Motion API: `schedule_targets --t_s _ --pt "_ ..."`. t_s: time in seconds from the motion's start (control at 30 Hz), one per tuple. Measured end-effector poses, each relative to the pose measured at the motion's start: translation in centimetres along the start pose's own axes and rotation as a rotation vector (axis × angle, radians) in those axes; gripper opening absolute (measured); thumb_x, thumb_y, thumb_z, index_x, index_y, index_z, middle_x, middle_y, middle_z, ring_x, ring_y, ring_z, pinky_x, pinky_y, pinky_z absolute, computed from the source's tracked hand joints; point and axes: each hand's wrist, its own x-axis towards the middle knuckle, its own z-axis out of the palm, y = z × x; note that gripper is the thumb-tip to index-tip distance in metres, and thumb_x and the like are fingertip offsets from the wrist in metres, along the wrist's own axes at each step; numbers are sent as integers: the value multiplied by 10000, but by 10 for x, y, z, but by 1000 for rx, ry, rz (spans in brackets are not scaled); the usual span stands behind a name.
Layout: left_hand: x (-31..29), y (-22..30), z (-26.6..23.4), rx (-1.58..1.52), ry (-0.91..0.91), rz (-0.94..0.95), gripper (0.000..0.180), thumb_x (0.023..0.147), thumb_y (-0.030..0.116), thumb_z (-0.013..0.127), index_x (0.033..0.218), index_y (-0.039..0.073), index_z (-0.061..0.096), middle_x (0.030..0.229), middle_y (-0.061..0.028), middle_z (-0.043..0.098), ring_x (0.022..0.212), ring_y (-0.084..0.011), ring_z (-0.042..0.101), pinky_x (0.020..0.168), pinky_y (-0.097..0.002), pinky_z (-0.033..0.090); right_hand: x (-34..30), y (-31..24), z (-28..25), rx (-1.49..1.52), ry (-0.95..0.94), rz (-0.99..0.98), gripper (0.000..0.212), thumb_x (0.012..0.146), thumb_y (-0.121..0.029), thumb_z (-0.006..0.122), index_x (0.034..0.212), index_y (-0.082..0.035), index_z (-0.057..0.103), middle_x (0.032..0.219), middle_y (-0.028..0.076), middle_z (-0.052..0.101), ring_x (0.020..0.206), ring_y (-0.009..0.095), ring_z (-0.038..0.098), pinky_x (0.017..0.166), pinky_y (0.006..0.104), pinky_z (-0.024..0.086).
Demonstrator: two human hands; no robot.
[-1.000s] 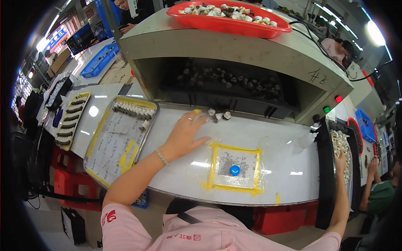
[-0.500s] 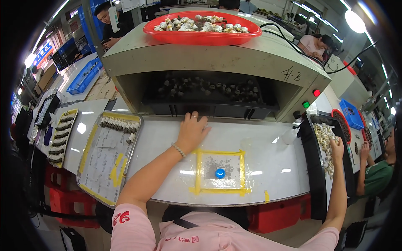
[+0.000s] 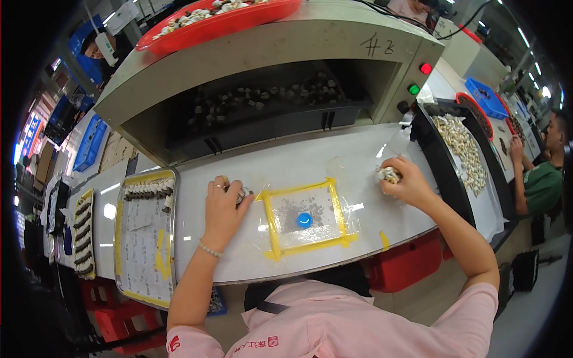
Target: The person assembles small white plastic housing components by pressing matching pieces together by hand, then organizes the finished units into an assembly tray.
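Curling around dark-and-white pieces (image 3: 242, 194), the left hand (image 3: 223, 206) is over the white table (image 3: 194, 185), left of a yellow-taped square (image 3: 338, 206) bearing a blue cap (image 3: 304, 220), and the right hand (image 3: 410, 184) grips a whitish cluster (image 3: 388, 175) near a black tray (image 3: 442, 161).

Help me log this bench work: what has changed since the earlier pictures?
The right hand has come out of the black bin, leftward over the table, holding a clump of small pale pieces. The left hand has drawn back, away from the open-fronted housing, and touches dark-and-white pieces. The blue cap and metal tray stayed put.
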Motion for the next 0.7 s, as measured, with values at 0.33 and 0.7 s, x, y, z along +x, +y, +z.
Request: schedule_targets --t_s 0.33,0.7 --pt "-20 14 -20 41 67 51 275 733 134 760 961 59 627 1157 -152 534 1055 -324 496 859 -425 415 -5 -5 32 -264 -8 -72 322 715 -188 719 1019 -96 666 981 97 591 948 282 586 802 371 494" --pt "-70 58 -18 -1616 -61 -604 334 796 -136 635 1081 -6 518 1055 -119 615 983 -187 626 888 -309 532 -1 -20 20 -392 -20 -149 475 738 -352 763 1144 -128 661 1271 127 546 1199 290 482 1006 418 374"
